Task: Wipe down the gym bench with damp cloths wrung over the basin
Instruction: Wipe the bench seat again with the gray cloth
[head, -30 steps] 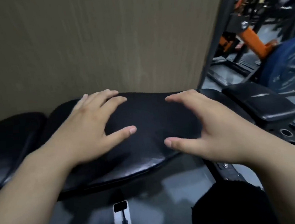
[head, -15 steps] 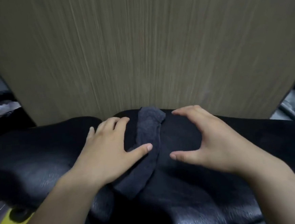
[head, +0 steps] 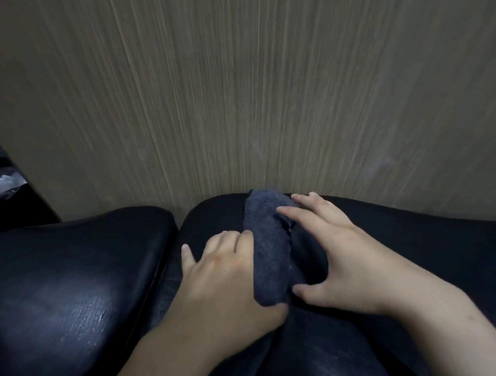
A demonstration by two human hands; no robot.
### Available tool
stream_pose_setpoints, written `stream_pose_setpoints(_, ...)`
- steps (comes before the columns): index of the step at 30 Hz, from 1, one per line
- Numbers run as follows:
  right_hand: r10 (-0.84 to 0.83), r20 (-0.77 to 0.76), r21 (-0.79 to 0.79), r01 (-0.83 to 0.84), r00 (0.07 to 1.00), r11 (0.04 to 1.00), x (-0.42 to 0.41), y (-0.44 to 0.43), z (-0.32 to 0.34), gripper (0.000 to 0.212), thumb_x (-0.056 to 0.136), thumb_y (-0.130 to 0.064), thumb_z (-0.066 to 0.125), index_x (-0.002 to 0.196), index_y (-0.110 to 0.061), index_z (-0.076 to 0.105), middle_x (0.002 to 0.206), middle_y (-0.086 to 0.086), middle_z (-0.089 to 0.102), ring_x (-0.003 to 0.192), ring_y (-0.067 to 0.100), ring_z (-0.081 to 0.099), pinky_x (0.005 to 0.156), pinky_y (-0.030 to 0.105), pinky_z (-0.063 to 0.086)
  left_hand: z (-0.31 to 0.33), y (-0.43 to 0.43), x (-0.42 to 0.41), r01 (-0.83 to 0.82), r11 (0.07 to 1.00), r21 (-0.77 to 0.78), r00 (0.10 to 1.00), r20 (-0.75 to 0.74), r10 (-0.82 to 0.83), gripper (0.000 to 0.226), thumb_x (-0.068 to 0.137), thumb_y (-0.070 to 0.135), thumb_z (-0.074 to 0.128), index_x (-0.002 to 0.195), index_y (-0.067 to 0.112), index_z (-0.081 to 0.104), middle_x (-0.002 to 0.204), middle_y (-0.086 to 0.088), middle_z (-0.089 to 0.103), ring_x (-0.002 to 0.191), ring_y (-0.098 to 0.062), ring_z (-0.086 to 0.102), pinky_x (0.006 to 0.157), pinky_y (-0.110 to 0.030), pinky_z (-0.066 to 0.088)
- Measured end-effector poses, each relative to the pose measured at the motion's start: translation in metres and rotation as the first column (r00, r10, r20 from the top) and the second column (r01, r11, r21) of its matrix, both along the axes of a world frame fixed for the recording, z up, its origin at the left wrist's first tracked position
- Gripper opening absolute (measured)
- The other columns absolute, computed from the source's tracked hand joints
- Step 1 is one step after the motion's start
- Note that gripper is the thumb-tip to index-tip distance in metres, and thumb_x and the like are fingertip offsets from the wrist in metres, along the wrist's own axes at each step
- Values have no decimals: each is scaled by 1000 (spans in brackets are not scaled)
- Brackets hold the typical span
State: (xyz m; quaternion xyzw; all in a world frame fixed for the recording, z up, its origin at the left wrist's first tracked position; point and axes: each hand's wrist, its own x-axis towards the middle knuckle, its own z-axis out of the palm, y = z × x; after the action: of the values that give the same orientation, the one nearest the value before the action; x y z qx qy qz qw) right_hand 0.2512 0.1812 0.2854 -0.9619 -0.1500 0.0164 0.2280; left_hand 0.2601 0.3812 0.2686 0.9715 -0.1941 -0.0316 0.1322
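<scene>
**Wood-look wall (head: pixel 232 85) behind, and a cloth (head: pixel 270 245) to get ready**

Behind the cloth stands the big brown wall. Under the cloth is the black padded surface (head: pixel 424 263) of the gym bench. A second black pad (head: pixel 69 276) lies to the left of the cloth, with a thin gap (head: pixel 177 252) in between. The cloth is dark blue-grey and folded long and thin. It runs from the wall side toward the person.

The left hand (head: pixel 227 284) lies flat just left of the cloth. Its fingers (head: pixel 215 243) are straight and close together, and the cloth's edge rests over its thumb side. The right hand (head: pixel 344 257) is just right of the cloth, with its fingers (head: pixel 290 212) spread wide and arched. One fingertip touches the far part of the cloth, and the thumb touches the near end.

The step looks like getting the cloth ready to wipe. To do it well, I think the hands should open the cloth so more of it touches the surface. Then they should press flat and push in long, slow strokes. The gap needs wiping too, since dirt may hide there. I cannot tell if the cloth is damp.
</scene>
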Motion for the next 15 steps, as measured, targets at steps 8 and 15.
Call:
stream_pose_setpoints(8,90,37,-164,-83,995,983,11,7,-7,98,72,-46,73,150,-52,15,161,-20,-19,139,5,-39,117,49,-19,5,26,24,188,982,30,980,-64,-186,90,67,48,65,145,55,20,130,33,30,135,6,15,119,-54,11)
stream_pose_setpoints(15,49,-37,-165,-54,998,985,3,10,-2,75,71,-55,70,137,-46,37,125,-25,48,130,-1,36,120,51,-12,5,34,32,293,956,-28,955,-29,-294,81,68,32,59,137,59,26,119,31,46,114,6,43,99,-26,37)
